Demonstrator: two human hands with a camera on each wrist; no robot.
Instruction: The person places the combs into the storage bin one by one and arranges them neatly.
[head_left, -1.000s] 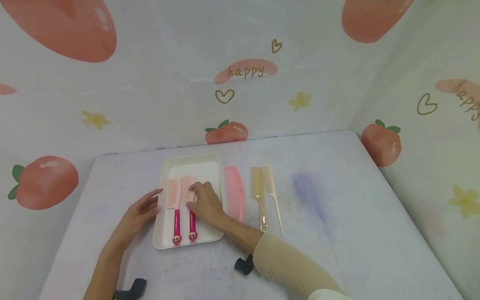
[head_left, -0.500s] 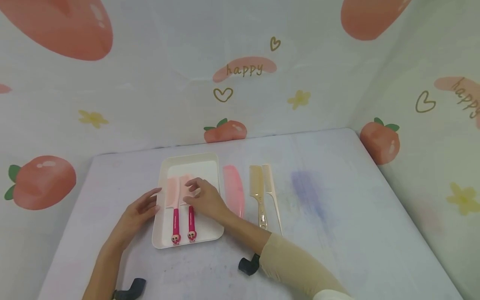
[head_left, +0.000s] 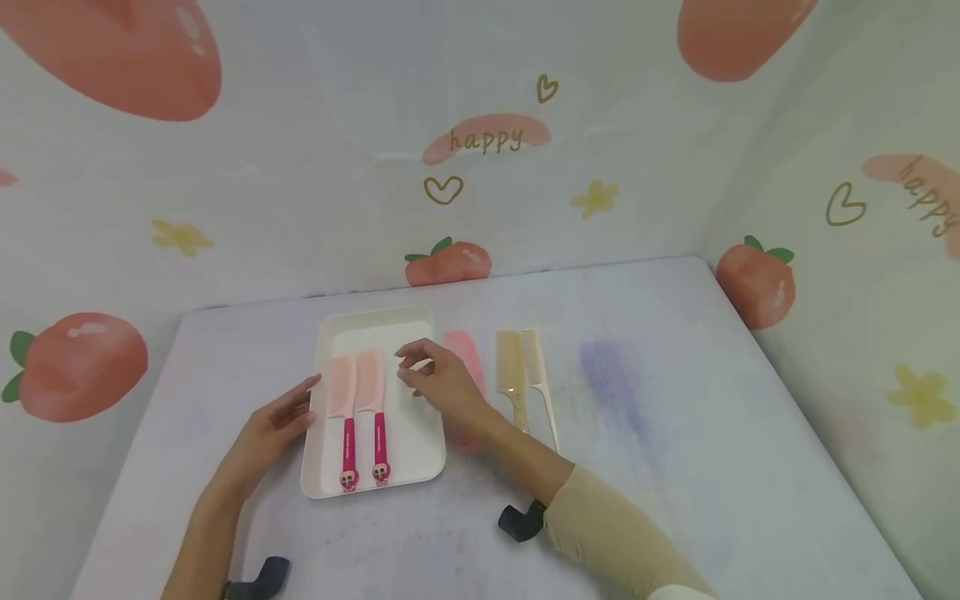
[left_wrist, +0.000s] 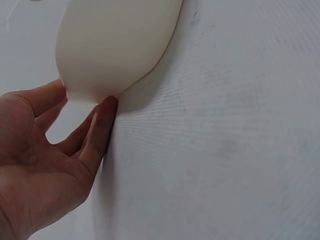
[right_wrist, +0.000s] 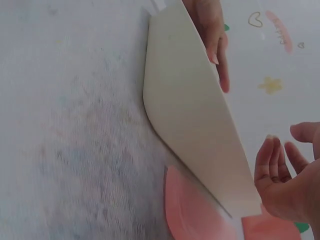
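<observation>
Two combs with pale pink heads and magenta handles, a left comb [head_left: 344, 387] and a right comb [head_left: 371, 382], lie side by side in a white tray [head_left: 415, 312]. Each handle ends in a small cartoon figure. My left hand [head_left: 272, 425] holds the tray at its left side; thumb and fingers meet the rim and outer wall [left_wrist: 115, 45] in the left wrist view. Over the tray's right side my right hand [head_left: 442, 379] hovers with loosely bent fingers [right_wrist: 267, 157] and nothing between them. It partly hides a wide pink comb [head_left: 463, 346] beside the tray.
Right of the pink comb lie a yellowish translucent comb [head_left: 510, 362] with a handle and a pale tail comb [head_left: 534, 358]; my right forearm covers their lower ends. The whitish table [head_left: 660, 500] backs onto a printed wall cloth [head_left: 337, 108].
My right hand has let go of the right magenta-handled comb and moved right, from over that comb to the tray's right side. The left hand and the combs stay put.
</observation>
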